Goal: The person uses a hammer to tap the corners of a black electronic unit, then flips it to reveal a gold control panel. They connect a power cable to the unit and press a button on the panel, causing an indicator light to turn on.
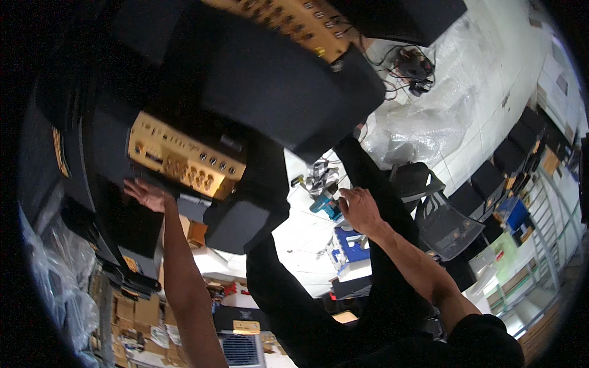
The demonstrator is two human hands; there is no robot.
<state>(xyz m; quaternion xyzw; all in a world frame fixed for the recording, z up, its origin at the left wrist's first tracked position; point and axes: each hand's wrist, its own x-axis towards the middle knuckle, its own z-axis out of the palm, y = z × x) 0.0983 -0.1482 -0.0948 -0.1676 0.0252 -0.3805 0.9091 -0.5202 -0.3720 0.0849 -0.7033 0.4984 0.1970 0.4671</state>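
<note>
My left hand (147, 195) has its fingers spread and lies against a dark cabinet surface, just below a gold control panel (184, 161) with rows of knobs and sockets. That panel is set in a black box-shaped cabinet (238, 226). My right hand (362, 210) is by my right leg, fingers loosely bent with a gap between thumb and forefinger. Just left of its fingertips is a teal cordless drill (325, 205), seemingly on the floor below. No contact between them can be made out. A larger dark cabinet (288, 86) with another gold panel (300, 24) stands ahead.
Clear plastic wrap (423, 122) covers floor at the right, near tangled cables (414, 70). A black mesh chair (451, 224) stands right of my leg. A blue-and-white container (351, 248) sits between my legs. Cardboard boxes (144, 310) are stacked lower left.
</note>
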